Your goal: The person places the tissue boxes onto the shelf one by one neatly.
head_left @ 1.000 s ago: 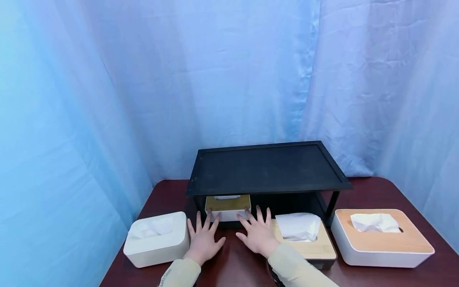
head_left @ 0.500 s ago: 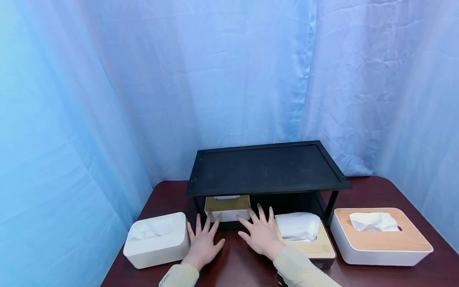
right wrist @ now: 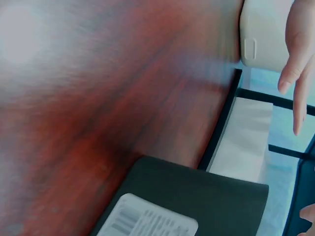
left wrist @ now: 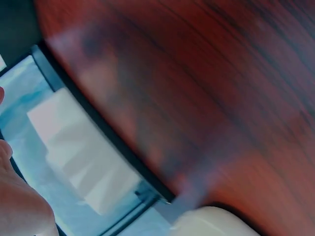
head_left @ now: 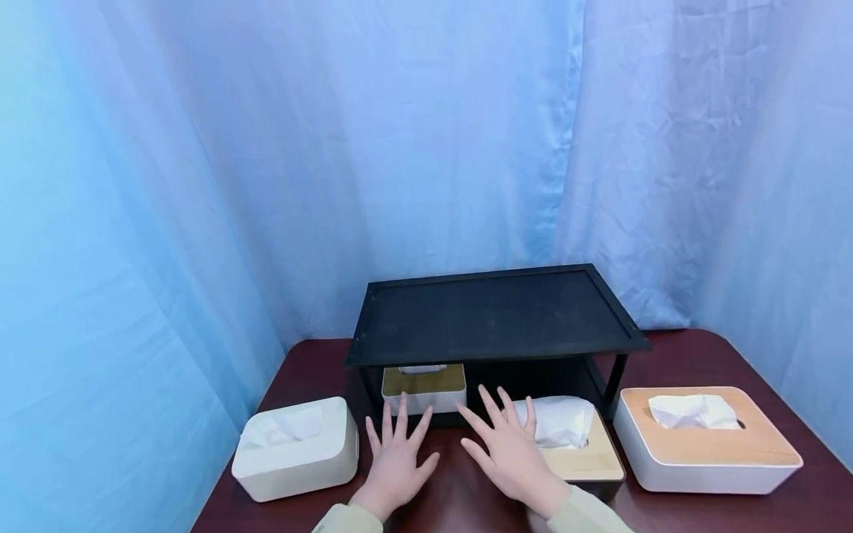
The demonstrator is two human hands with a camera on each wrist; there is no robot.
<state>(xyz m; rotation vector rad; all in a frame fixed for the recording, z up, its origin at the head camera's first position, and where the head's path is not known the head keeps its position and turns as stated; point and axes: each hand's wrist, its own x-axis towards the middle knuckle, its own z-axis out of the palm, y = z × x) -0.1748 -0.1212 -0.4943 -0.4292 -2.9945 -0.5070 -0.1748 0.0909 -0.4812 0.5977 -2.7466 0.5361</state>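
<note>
A white tissue box with a wooden lid [head_left: 426, 381] sits on the lower level of a black two-level stand [head_left: 493, 311], pushed in at its left side. My left hand [head_left: 393, 466] is in front of it, fingers spread and straight, fingertips just at its lower front edge in the head view. My right hand [head_left: 513, 455] is also spread, its fingers reaching toward the stand and overlapping a dark-based tissue box [head_left: 580, 463] with a wooden lid. Neither hand holds anything. In the left wrist view, the box's white front [left wrist: 83, 152] shows inside the stand's frame.
An all-white tissue box [head_left: 293, 448] stands left of my left hand. Far right is a larger white tissue box with a wooden lid [head_left: 713, 440]. The dark red table [head_left: 453, 496] carries everything, and blue curtains [head_left: 426, 148] hang around it.
Both hands have drawn slightly back from the box in the stand and shifted right, fingers still spread. The boxes and the stand keep their places.
</note>
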